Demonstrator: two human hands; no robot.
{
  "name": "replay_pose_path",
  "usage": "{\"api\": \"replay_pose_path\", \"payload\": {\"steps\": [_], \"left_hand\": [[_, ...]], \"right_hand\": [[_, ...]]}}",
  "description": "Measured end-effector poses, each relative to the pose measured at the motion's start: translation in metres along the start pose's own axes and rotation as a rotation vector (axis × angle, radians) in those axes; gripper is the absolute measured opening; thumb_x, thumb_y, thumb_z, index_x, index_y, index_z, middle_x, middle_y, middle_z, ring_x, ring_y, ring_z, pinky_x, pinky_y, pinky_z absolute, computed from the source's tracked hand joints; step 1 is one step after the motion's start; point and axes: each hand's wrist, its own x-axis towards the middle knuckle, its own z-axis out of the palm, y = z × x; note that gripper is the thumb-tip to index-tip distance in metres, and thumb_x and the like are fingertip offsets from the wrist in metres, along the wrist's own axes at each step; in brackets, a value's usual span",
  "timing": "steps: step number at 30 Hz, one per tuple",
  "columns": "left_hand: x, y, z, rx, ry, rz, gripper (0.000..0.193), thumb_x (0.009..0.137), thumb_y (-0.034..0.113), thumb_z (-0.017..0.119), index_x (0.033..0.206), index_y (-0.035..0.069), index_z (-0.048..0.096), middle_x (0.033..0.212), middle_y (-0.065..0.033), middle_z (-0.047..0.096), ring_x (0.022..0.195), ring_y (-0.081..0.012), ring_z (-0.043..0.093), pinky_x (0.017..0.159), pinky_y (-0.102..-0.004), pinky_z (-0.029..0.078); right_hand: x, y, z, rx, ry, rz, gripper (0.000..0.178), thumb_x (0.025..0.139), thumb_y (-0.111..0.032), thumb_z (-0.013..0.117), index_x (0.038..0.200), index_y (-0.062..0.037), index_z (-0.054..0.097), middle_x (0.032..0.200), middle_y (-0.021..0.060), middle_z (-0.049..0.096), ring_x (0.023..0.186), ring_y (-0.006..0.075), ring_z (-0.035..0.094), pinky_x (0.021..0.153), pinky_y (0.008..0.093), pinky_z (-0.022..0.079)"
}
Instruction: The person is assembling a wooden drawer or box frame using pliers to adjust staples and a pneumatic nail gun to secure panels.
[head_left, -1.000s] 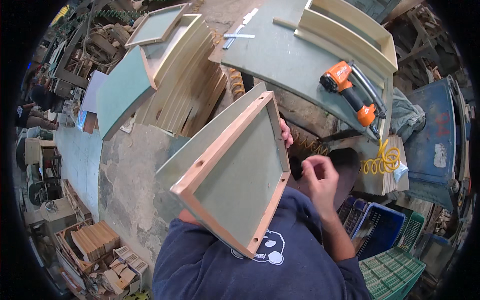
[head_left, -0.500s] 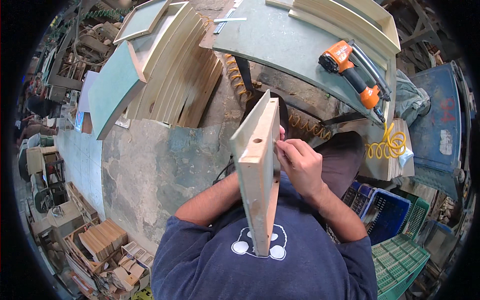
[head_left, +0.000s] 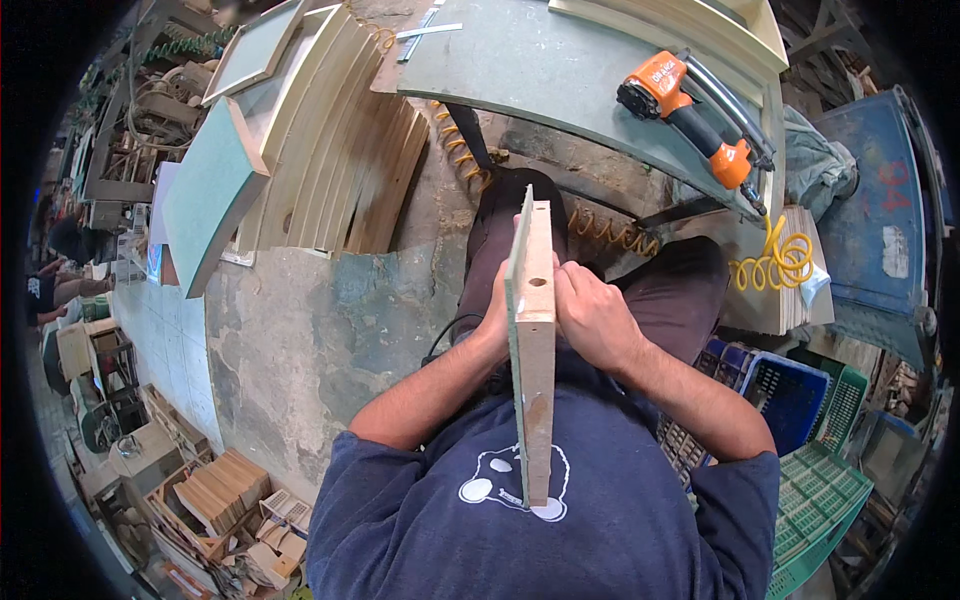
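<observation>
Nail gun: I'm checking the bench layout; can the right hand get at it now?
Probably, perhaps with a lean: the right hand is at the panel, but nothing visible blocks its way to the nail gun on the table.

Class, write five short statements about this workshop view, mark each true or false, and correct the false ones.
1. The left hand is on the left side of the wood-framed panel, the right hand on its right. True.
2. Both hands wear gloves. False: they are bare.
3. The orange nail gun lies on the floor. False: the orange nail gun lies on the bench.
4. A yellow coiled hose is joined to the nail gun. True.
5. The pale wooden stack stands right of the bench. False: the pale wooden stack stands left of it.
</observation>
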Motion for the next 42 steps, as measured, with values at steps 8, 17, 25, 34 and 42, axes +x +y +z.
{"api": "replay_pose_path", "payload": {"steps": [8, 17, 25, 34, 42], "left_hand": [[-0.003, -0.028, -0.025, -0.195, -0.133, -0.027, 0.027, 0.092, 0.036, 0.048, 0.083, 0.011, 0.05, 0.073, 0.0031, 0.047, 0.062, -0.0081, 0.048, 0.058, -0.0243, 0.041], [0.022, -0.05, -0.054, -0.46, -0.284, -0.035, 0.027, 0.092, 0.037, 0.049, 0.088, 0.009, 0.05, 0.079, 0.0006, 0.05, 0.065, -0.0108, 0.05, 0.063, -0.028, 0.042], [0.041, -0.067, -0.076, -0.699, -0.431, -0.028, 0.029, 0.091, 0.037, 0.05, 0.093, 0.008, 0.05, 0.084, -0.0016, 0.053, 0.068, -0.0132, 0.051, 0.067, -0.0314, 0.042], [0.052, -0.068, -0.071, -0.898, -0.849, -0.141, 0.022, 0.092, 0.033, 0.046, 0.088, 0.012, 0.048, 0.074, 0.0006, 0.048, 0.069, -0.0144, 0.048, 0.074, -0.0365, 0.04], [0.096, -0.043, -0.101, -0.625, -0.948, -0.031, 0.029, 0.091, 0.029, 0.05, 0.105, 0.003, 0.05, 0.092, -0.0107, 0.057, 0.082, -0.0239, 0.055, 0.072, -0.0439, 0.04]], "right_hand": [[-0.003, 0.007, 0.007, 0.107, 0.111, -0.015, 0.018, 0.075, -0.002, 0.062, 0.086, 0.0015, 0.049, 0.076, 0.0125, 0.05, 0.066, 0.0268, 0.056, 0.057, 0.0352, 0.049], [-0.006, 0.006, 0.008, 0.122, 0.161, -0.015, 0.016, 0.076, -0.001, 0.062, 0.086, 0.0032, 0.051, 0.073, 0.0121, 0.049, 0.063, 0.0247, 0.055, 0.056, 0.0335, 0.049], [-0.012, 0.009, 0.003, -0.005, 0.075, -0.133, 0.033, 0.073, -0.003, 0.061, 0.101, 0.0101, 0.051, 0.072, 0.0097, 0.047, 0.066, 0.0197, 0.056, 0.056, 0.0286, 0.051], [-0.055, 0.031, 0.006, 0.339, 0.168, 0.158, 0.014, 0.073, -0.003, 0.063, 0.085, -0.0032, 0.057, 0.075, 0.0139, 0.056, 0.068, 0.0302, 0.061, 0.058, 0.0365, 0.051], [-0.099, 0.118, -0.093, 0.121, 0.789, 0.647, 0.011, 0.087, -0.011, 0.061, 0.089, -0.0005, 0.06, 0.074, 0.0074, 0.06, 0.066, 0.0161, 0.059, 0.061, 0.0293, 0.048]]}}
